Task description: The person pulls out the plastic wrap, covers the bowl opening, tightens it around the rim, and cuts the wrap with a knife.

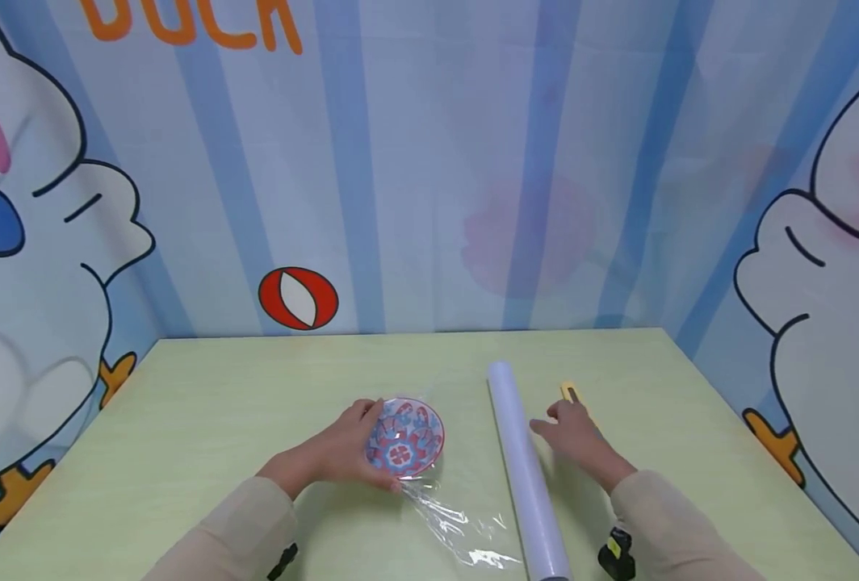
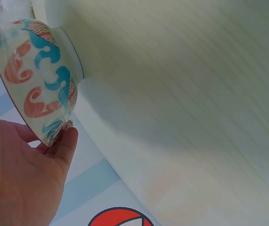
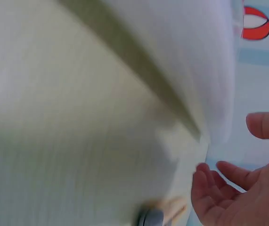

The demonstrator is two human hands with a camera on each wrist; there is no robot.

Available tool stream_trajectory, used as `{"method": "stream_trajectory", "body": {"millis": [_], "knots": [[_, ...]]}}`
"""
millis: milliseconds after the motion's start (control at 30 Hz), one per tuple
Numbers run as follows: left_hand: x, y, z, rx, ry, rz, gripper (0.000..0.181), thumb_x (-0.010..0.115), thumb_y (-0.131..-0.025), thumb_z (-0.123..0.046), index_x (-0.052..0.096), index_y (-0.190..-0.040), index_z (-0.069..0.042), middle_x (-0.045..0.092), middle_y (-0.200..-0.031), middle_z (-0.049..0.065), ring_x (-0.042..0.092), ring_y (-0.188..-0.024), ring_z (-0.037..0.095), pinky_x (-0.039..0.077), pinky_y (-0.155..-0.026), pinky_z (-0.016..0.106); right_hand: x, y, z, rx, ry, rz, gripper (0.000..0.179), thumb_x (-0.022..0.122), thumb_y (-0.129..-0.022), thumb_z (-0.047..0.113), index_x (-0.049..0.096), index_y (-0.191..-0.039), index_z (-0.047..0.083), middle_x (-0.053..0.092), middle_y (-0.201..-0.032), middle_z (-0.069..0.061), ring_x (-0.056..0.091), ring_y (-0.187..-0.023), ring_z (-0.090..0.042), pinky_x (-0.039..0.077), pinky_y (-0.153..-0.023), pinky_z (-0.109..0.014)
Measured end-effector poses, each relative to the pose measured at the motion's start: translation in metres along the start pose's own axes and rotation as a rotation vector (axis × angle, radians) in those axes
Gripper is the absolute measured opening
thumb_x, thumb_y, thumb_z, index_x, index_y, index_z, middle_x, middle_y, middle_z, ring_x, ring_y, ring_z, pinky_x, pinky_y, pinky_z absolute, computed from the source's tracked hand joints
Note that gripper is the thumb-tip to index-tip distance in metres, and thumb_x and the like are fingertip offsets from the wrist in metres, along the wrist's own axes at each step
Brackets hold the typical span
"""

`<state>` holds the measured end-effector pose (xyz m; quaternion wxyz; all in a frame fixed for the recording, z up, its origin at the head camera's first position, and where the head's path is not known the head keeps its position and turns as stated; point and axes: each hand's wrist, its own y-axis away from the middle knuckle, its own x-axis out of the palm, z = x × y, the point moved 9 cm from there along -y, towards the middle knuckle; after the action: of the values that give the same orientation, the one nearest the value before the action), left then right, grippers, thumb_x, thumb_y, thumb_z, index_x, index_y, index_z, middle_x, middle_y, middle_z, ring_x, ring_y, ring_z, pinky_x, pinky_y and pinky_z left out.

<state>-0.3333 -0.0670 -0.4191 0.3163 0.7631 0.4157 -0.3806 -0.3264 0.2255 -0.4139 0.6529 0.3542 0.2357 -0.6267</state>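
Note:
My left hand holds a patterned bowl by its rim, tilted above the table with its inside toward the head camera. Its outer side carries red and blue scrolls in the left wrist view, under clear plastic film gathered at the fingertips. From the bowl, loose film trails down to the right toward a long pale roll. Just right of that roll hovers my right hand, fingers loosely bent and holding nothing. A yellow utility knife lies beyond it, partly hidden by the hand.
The pale green table ends at a blue striped backdrop printed with cartoon figures. Black straps with a small device are at the right wrist.

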Motion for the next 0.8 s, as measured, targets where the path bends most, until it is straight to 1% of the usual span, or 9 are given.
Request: {"method": "stream_trajectory", "body": {"millis": [67,167,200,267,367,467,633,733,800], "knots": [[0.000,0.000,0.000,-0.004,-0.003,0.001,0.124,0.078,-0.055,-0.061,0.015,-0.147,-0.006,0.022,-0.147,0.013,0.030,-0.131,0.027,0.039,-0.103,0.048,-0.014,-0.005,-0.010,-0.006,0.064,-0.053,0.048,0.049,-0.091,0.026,0.044,-0.118,-0.013,0.038,-0.121,-0.034,0.046,-0.105,-0.042,0.042,-0.085,-0.050],[0.000,0.001,-0.001,-0.008,-0.003,0.001,0.124,0.078,-0.055,-0.061,0.015,-0.147,-0.006,0.022,-0.147,0.013,0.030,-0.131,0.027,0.038,-0.103,0.048,-0.027,-0.009,-0.033,0.048,0.130,-0.067,0.046,0.048,-0.091,0.025,0.042,-0.117,-0.013,0.029,-0.121,-0.036,0.039,-0.102,-0.047,0.040,-0.079,-0.052],[0.000,0.001,-0.001,-0.007,0.000,0.001,0.124,0.078,-0.055,-0.060,0.015,-0.147,-0.006,0.022,-0.147,0.014,0.029,-0.131,0.027,0.038,-0.104,0.048,-0.029,-0.010,-0.041,0.069,0.155,-0.065,0.045,0.048,-0.090,0.024,0.042,-0.115,-0.013,0.028,-0.119,-0.037,0.039,-0.098,-0.046,0.041,-0.077,-0.051],[0.000,0.002,-0.002,-0.006,0.007,0.002,0.124,0.078,-0.056,-0.060,0.015,-0.147,-0.005,0.021,-0.147,0.014,0.029,-0.131,0.027,0.038,-0.104,0.048,-0.031,-0.011,-0.055,0.104,0.180,-0.056,0.041,0.051,-0.088,0.023,0.044,-0.106,-0.013,0.027,-0.113,-0.036,0.043,-0.088,-0.043,0.042,-0.070,-0.046],[0.000,0.002,-0.002,-0.006,0.010,0.009,0.123,0.078,-0.057,-0.059,0.014,-0.147,-0.005,0.020,-0.147,0.014,0.028,-0.132,0.028,0.038,-0.103,0.048,-0.029,-0.011,-0.068,0.128,0.185,-0.046,0.032,0.057,-0.082,0.021,0.046,-0.089,-0.008,0.028,-0.101,-0.030,0.044,-0.070,-0.031,0.041,-0.061,-0.036],[0.001,0.002,-0.002,-0.006,0.007,0.014,0.124,0.078,-0.057,-0.059,0.013,-0.148,-0.005,0.019,-0.147,0.014,0.028,-0.131,0.027,0.039,-0.103,0.048,-0.029,-0.010,-0.068,0.111,0.174,-0.059,0.027,0.060,-0.076,0.018,0.049,-0.082,-0.006,0.031,-0.094,-0.026,0.043,-0.065,-0.026,0.039,-0.057,-0.031],[0.000,0.002,-0.002,-0.006,0.005,0.010,0.124,0.077,-0.057,-0.060,0.013,-0.148,-0.005,0.019,-0.147,0.014,0.028,-0.131,0.027,0.039,-0.103,0.048,-0.030,-0.011,-0.061,0.074,0.177,-0.058,0.028,0.060,-0.076,0.016,0.050,-0.086,-0.008,0.040,-0.086,-0.022,0.041,-0.070,-0.026,0.037,-0.057,-0.030],[0.000,0.002,-0.001,-0.008,-0.001,0.008,0.124,0.077,-0.057,-0.061,0.013,-0.148,-0.005,0.020,-0.147,0.014,0.028,-0.132,0.028,0.039,-0.103,0.049,-0.029,-0.012,-0.059,0.066,0.165,-0.055,0.028,0.061,-0.076,0.016,0.047,-0.086,-0.008,0.044,-0.079,-0.018,0.042,-0.068,-0.025,0.037,-0.055,-0.028],[-0.001,0.002,-0.001,-0.006,-0.006,0.008,0.124,0.077,-0.057,-0.062,0.014,-0.148,-0.005,0.020,-0.147,0.014,0.028,-0.132,0.028,0.039,-0.102,0.049,-0.028,-0.012,-0.059,0.065,0.151,-0.050,0.030,0.060,-0.076,0.015,0.045,-0.088,-0.008,0.046,-0.076,-0.016,0.044,-0.066,-0.024,0.037,-0.053,-0.028]]}}
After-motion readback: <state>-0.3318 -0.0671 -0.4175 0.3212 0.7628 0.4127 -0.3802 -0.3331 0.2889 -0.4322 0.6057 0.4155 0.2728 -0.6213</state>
